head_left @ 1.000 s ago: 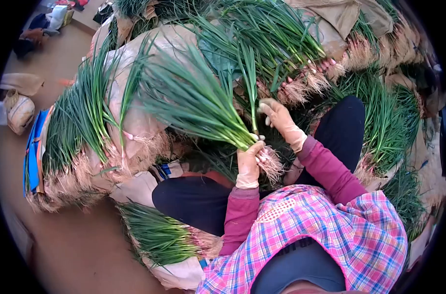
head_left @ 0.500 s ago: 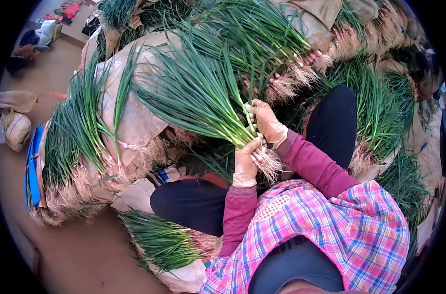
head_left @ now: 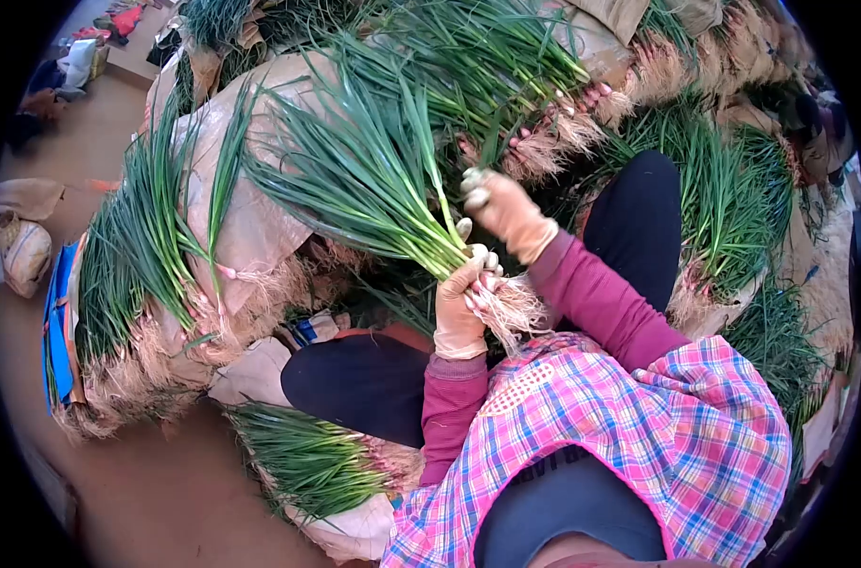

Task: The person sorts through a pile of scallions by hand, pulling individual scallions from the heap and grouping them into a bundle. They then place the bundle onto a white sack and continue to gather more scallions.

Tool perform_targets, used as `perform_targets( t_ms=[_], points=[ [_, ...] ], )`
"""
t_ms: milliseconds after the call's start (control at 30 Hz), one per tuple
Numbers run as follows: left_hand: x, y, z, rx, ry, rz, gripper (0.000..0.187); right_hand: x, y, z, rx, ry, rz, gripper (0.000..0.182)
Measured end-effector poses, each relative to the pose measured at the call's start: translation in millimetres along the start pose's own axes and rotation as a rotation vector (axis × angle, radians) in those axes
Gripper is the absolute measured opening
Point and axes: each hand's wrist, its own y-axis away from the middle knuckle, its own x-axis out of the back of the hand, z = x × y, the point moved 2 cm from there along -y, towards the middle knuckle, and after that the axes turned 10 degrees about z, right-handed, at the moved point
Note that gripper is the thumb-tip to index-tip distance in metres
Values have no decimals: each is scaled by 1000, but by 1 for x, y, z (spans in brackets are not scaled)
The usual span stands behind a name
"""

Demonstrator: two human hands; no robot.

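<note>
My left hand (head_left: pixel 461 295), in a pale glove with the fingertips bare or whitened, is closed around the lower stems of a bunch of spring onions (head_left: pixel 392 204). Their long green leaves fan out up and to the left, and the pale stringy roots (head_left: pixel 508 308) hang out beside my thumb toward my lap. My right hand (head_left: pixel 504 213), gloved alike and slightly blurred, is just right of the bunch and apart from it. Its fingers are curled in. A dark green leaf (head_left: pixel 492 147) shows right above those fingertips; I cannot tell whether they grip it.
Spring onions (head_left: pixel 146 237) lie in rows on sacking (head_left: pixel 260 180) at the left, with more piled ahead (head_left: pixel 506 66) and at the right (head_left: pixel 724 208). A smaller heap (head_left: pixel 307 459) lies by my left knee (head_left: pixel 355 388). Brown floor (head_left: pixel 165 492) stretches along the left.
My right hand has come off the bunch and moved up and slightly left, its fingers curled. My left hand still holds the bunch, shifted slightly left.
</note>
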Motion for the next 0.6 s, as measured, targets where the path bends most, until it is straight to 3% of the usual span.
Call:
perform_targets(
  t_ms=[33,67,133,167,200,267,300,333,367,400,467,533,567,600],
  points=[
    [2,2,3,6,18,-58,56,-4,6,-14,35,-100,-50,8],
    [0,4,5,1,18,-57,56,7,-8,-31,72,11,-89,12],
    [-6,12,11,-144,-140,9,53,26,2,-31,439,658,-184,18],
    [0,14,16,-217,-333,15,54,34,5,-31,211,1340,-226,18],
    [-2,12,18,-300,-211,-74,54,53,16,-16,62,1588,-168,18],
    [-12,16,23,-435,-155,-81,56,61,28,-22,677,1897,-284,20],
    [-13,15,27,-443,-187,23,57,44,25,-45,1143,2001,-15,17],
    [-16,16,33,-399,-236,86,55,19,28,-69,1215,1972,306,18],
    [-5,9,33,-349,-266,122,53,14,19,-87,1440,1866,534,19],
    [10,-3,32,-307,-295,146,51,3,10,-102,1441,2083,591,24],
    [21,-14,18,-255,-204,172,44,1,-5,-109,1329,2122,474,24],
    [25,-20,13,-188,-50,152,37,-25,-3,-111,1207,1851,330,22],
    [31,-19,13,-157,-17,88,33,-17,-18,-115,845,1246,85,18],
    [31,-21,13,-163,-10,97,33,-46,23,-105,649,1084,-4,16]
  ],
)
